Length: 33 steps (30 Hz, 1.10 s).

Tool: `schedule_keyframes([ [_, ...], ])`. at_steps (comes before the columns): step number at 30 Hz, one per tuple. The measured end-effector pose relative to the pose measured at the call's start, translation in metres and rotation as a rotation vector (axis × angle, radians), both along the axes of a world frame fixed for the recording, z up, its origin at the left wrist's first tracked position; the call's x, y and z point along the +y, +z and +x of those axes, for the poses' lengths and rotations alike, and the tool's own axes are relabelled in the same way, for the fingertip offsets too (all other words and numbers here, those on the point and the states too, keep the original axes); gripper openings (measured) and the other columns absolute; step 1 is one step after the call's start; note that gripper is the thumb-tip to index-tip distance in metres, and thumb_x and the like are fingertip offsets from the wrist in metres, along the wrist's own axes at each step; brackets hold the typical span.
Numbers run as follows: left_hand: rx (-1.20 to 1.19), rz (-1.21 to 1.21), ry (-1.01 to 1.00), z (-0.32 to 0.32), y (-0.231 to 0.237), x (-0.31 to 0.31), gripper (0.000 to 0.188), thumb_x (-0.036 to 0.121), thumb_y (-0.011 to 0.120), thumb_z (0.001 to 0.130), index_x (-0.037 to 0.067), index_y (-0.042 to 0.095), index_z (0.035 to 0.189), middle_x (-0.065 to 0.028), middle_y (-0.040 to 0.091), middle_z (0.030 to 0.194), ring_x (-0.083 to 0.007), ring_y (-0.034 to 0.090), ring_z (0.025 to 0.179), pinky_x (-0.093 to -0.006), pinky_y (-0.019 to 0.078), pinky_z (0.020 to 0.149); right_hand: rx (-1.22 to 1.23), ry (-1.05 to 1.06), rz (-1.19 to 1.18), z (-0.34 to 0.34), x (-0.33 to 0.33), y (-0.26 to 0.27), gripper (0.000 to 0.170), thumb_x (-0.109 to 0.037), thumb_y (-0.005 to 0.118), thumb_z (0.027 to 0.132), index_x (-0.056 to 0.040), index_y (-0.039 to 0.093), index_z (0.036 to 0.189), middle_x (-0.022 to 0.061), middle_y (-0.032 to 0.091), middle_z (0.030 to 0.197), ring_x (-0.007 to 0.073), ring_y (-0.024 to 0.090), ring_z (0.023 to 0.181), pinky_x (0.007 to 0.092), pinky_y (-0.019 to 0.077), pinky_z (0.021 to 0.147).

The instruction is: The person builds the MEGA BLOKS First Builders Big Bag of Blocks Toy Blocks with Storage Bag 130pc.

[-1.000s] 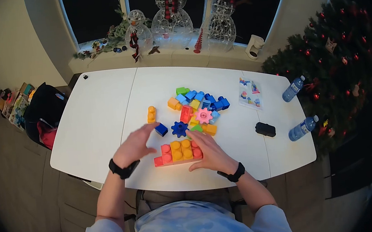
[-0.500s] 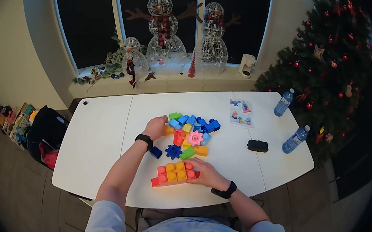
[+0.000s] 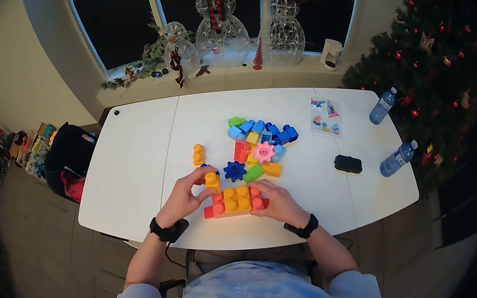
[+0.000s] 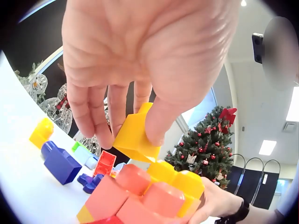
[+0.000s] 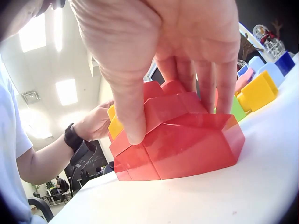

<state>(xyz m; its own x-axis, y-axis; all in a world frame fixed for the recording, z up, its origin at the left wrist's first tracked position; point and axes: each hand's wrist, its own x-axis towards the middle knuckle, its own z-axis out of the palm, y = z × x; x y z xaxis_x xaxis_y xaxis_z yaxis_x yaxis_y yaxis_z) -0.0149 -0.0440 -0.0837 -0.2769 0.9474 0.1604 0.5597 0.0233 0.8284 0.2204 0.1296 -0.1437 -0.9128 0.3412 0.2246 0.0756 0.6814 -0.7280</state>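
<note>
My left hand (image 3: 183,200) pinches a yellow block (image 3: 212,181) between thumb and fingers. In the left wrist view that block (image 4: 135,138) is tilted, its hollow underside close over the studs of a built row (image 3: 237,199) of red and yellow blocks. The row lies on the table near its front edge, with red end pieces sticking out low on both sides. At its right end my right hand (image 3: 282,204) grips it; in the right wrist view the thumb (image 5: 132,122) presses the red side (image 5: 187,149). A dark blue block (image 4: 62,165) sits just beyond my left hand.
Past the row lies a pile of loose blocks with a blue gear (image 3: 235,171) and a pink gear (image 3: 263,151). A yellow block (image 3: 198,154) stands left of it. Rightward are a picture sheet (image 3: 326,117), a black case (image 3: 348,164) and two water bottles (image 3: 383,106).
My left hand reached, with nothing in it, to the pile's left side and came back holding a yellow block over the row's left part. The right hand stayed at the row's right end.
</note>
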Motion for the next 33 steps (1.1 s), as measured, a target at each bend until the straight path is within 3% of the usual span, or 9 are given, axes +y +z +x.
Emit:
schedule_keyframes([
  [3,0.018,0.063,0.001,0.007,-0.013,-0.011,0.046,0.004,0.073,0.094,0.006,0.061,0.138,-0.0118,0.069,0.131,-0.0248,0.067,0.119,-0.0366,0.0520,0.103,-0.011,-0.008,-0.010,-0.001,-0.002,0.003,0.074,-0.018,0.087,0.075,-0.0088,0.055,0.141,0.0132,0.062,0.132,0.0339,0.065,0.115,0.0410,0.0556,0.096],
  [18,-0.077,0.060,0.103,0.019,-0.036,-0.018,0.032,0.009,0.069,0.097,0.001,0.068,0.128,-0.0117,0.075,0.120,-0.0224,0.071,0.111,-0.0343,0.0536,0.100,-0.026,-0.010,0.013,-0.002,-0.002,0.004,0.077,-0.020,0.087,0.076,-0.0079,0.053,0.144,0.0153,0.061,0.135,0.0350,0.064,0.118,0.0414,0.0549,0.097],
  [21,-0.061,0.013,0.051,0.018,-0.042,-0.022,0.047,0.012,0.070,0.098,0.004,0.058,0.142,-0.0121,0.069,0.134,-0.0233,0.067,0.120,-0.0353,0.0507,0.106,-0.022,0.009,0.050,0.004,-0.001,0.011,0.078,-0.022,0.088,0.076,-0.0079,0.053,0.145,0.0151,0.061,0.137,0.0350,0.063,0.120,0.0419,0.0541,0.098],
  [23,-0.269,0.049,0.054,0.022,-0.048,-0.026,0.078,0.014,0.080,0.090,0.010,0.040,0.157,-0.0132,0.059,0.147,-0.0257,0.060,0.131,-0.0380,0.0461,0.113,-0.021,0.024,0.087,0.008,0.008,0.018,0.078,-0.023,0.089,0.076,-0.0077,0.053,0.145,0.0149,0.060,0.139,0.0349,0.063,0.121,0.0423,0.0535,0.099],
  [24,-0.269,0.052,0.049,0.022,-0.049,-0.026,0.078,0.014,0.080,0.090,0.010,0.040,0.157,-0.0132,0.059,0.147,-0.0257,0.060,0.131,-0.0380,0.0461,0.113,0.023,-0.059,0.007,0.011,0.017,0.023,0.076,-0.023,0.088,0.078,-0.0077,0.054,0.144,0.0148,0.061,0.138,0.0346,0.062,0.121,0.0424,0.0532,0.099],
  [26,-0.160,0.024,0.031,0.025,-0.054,-0.030,0.105,0.011,0.090,0.079,0.011,0.027,0.162,-0.0141,0.051,0.152,-0.0270,0.054,0.138,-0.0413,0.0421,0.118,0.008,-0.211,-0.126,0.014,0.033,0.036,0.062,-0.016,0.085,0.081,-0.0056,0.060,0.137,0.0136,0.066,0.131,0.0330,0.063,0.117,0.0430,0.0530,0.096],
  [27,-0.167,0.022,0.032,0.027,-0.059,-0.031,0.105,0.011,0.090,0.079,0.011,0.027,0.162,-0.0141,0.051,0.152,-0.0270,0.054,0.138,-0.0413,0.0421,0.118,0.001,-0.211,-0.128,0.014,0.040,0.033,0.062,-0.016,0.085,0.081,-0.0056,0.060,0.137,0.0136,0.066,0.131,0.0330,0.063,0.117,0.0430,0.0530,0.096],
  [30,-0.220,0.037,0.047,0.027,-0.073,-0.026,0.103,0.007,0.095,0.071,0.006,0.036,0.156,-0.0140,0.057,0.144,-0.0260,0.057,0.135,-0.0415,0.0446,0.116,0.031,-0.295,0.348,0.003,0.058,0.007,0.045,-0.008,0.082,0.079,-0.0030,0.063,0.119,0.0111,0.069,0.110,0.0331,0.064,0.102,0.0445,0.0544,0.087],
  [33,-0.197,0.044,0.064,0.029,-0.077,-0.025,0.090,0.007,0.093,0.074,0.001,0.043,0.149,-0.0137,0.060,0.140,-0.0243,0.060,0.130,-0.0406,0.0489,0.113,-0.092,-0.328,0.386,-0.009,0.056,-0.005,0.044,-0.005,0.081,0.078,-0.0037,0.063,0.118,0.0131,0.068,0.106,0.0345,0.063,0.104,0.0450,0.0548,0.088],
])
